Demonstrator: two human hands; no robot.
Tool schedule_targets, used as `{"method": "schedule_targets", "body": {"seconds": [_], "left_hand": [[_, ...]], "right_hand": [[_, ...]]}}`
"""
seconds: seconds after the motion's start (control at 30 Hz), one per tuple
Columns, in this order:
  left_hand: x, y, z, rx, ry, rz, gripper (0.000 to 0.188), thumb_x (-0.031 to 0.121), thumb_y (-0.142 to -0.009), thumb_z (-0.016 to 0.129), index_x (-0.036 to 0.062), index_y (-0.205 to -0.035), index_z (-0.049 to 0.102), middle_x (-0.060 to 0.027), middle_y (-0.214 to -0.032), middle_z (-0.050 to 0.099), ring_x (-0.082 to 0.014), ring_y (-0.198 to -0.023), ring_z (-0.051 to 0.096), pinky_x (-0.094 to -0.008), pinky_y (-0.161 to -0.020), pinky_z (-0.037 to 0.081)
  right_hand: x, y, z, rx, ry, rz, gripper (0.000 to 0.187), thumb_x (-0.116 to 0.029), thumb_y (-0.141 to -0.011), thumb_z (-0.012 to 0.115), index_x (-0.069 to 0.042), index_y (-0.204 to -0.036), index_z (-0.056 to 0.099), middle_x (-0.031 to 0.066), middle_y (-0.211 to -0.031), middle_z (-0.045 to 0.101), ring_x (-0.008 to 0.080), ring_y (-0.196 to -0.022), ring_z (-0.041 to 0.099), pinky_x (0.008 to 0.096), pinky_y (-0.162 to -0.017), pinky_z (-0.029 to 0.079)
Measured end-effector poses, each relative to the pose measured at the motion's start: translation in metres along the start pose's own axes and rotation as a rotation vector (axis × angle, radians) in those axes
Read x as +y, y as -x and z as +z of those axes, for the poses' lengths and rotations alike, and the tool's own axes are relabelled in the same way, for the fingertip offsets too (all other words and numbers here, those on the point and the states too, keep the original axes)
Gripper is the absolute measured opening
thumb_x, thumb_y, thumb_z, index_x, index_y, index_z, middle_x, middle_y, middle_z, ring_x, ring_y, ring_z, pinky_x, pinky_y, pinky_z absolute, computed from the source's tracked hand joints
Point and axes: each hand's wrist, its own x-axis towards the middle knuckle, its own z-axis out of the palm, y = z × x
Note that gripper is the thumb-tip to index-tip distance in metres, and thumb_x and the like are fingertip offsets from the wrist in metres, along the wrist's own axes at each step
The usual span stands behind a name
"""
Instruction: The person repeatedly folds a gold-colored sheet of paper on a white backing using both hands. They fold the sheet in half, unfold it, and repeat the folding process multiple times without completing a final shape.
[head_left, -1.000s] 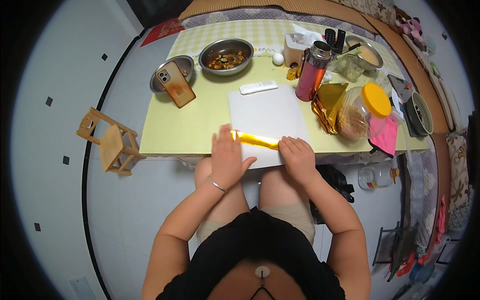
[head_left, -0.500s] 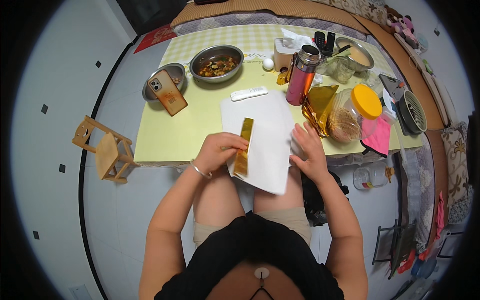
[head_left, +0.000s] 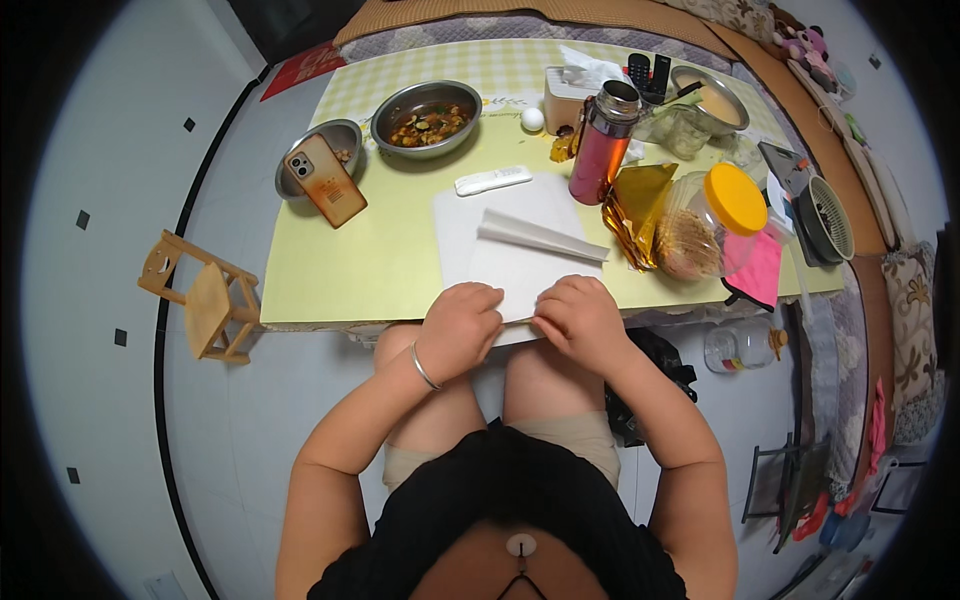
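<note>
White paper sheets [head_left: 475, 265] lie at the table's near edge, the front part reaching over my lap. My left hand [head_left: 463, 328] and my right hand [head_left: 580, 318] are both closed on the paper's near edge, a short gap between them, thumbs inward. That edge looks bent or lifted between them. Beyond the hands a folded strip [head_left: 540, 237], pale side up, lies slantwise on the paper. A white stick-shaped object [head_left: 493, 180] sits at the paper's far edge. Gold foil sheets [head_left: 640, 205] stand bunched to the right, apart from my hands.
A phone [head_left: 325, 180] leans on a small metal bowl [head_left: 345, 133]; a larger bowl [head_left: 425, 120] holds food in liquid. At right stand a thermos [head_left: 602, 145], a yellow-lidded jar [head_left: 735, 200] and a pink cloth [head_left: 762, 270]. A small wooden chair [head_left: 207, 300] stands left.
My left hand has let go of the gold strip; a strip now lies pale side up on the paper. Both hands have come together at the paper's near edge.
</note>
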Motion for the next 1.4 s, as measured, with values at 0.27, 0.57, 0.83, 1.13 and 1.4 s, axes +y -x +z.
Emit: {"method": "schedule_targets", "body": {"seconds": [0.27, 0.57, 0.83, 1.13, 1.4], "left_hand": [[-0.006, 0.0, -0.03, -0.086, 0.059, -0.053, 0.009, 0.011, -0.076, 0.071, 0.0056, -0.082, 0.068, -0.0251, -0.159, 0.04, -0.0445, -0.147, 0.037, -0.0535, -0.118, 0.033], [-0.029, 0.002, 0.002, 0.228, 0.24, -0.347, 0.017, 0.016, -0.075, 0.075, 0.0018, -0.08, 0.067, -0.0136, -0.11, 0.072, -0.0378, -0.118, 0.059, -0.0449, -0.102, 0.046], [-0.011, -0.008, 0.007, 0.321, -0.345, -0.311, 0.052, 0.028, -0.074, 0.08, -0.0007, -0.114, 0.063, -0.0188, -0.122, 0.061, -0.0415, -0.121, 0.054, -0.0557, -0.102, 0.041], [0.016, 0.003, 0.044, -0.049, -0.264, -0.179, 0.094, 0.062, -0.083, 0.068, -0.0029, -0.147, 0.046, -0.0231, -0.159, 0.039, -0.0442, -0.148, 0.034, -0.0647, -0.118, 0.024], [0.019, 0.001, 0.041, -0.076, -0.285, -0.206, 0.098, 0.062, -0.082, 0.068, -0.0038, -0.15, 0.043, -0.0226, -0.161, 0.036, -0.0438, -0.15, 0.03, -0.065, -0.118, 0.023]], "right_hand": [[0.025, -0.005, -0.018, -0.243, -0.183, 0.054, 0.009, -0.017, -0.083, 0.076, -0.01, -0.086, 0.072, 0.017, -0.158, 0.044, 0.0382, -0.147, 0.04, 0.0528, -0.123, 0.026], [0.052, -0.029, 0.0, -0.106, -0.402, 0.49, 0.021, -0.019, -0.084, 0.08, -0.001, -0.087, 0.069, 0.0126, -0.095, 0.068, 0.0254, -0.082, 0.064, 0.0369, -0.076, 0.052], [0.055, -0.049, 0.023, -0.061, -0.104, 0.549, 0.022, -0.027, -0.081, 0.081, -0.006, -0.082, 0.072, 0.0121, -0.093, 0.067, 0.0311, -0.09, 0.065, 0.0415, -0.079, 0.052], [0.058, -0.042, 0.021, 0.021, -0.159, 0.562, 0.022, -0.023, -0.082, 0.079, -0.005, -0.089, 0.068, 0.0133, -0.091, 0.067, 0.0311, -0.087, 0.066, 0.0425, -0.077, 0.052], [0.061, -0.038, 0.03, 0.097, -0.155, 0.547, 0.018, -0.019, -0.085, 0.077, -0.004, -0.09, 0.067, 0.0127, -0.089, 0.067, 0.0311, -0.084, 0.066, 0.041, -0.075, 0.053]]}}
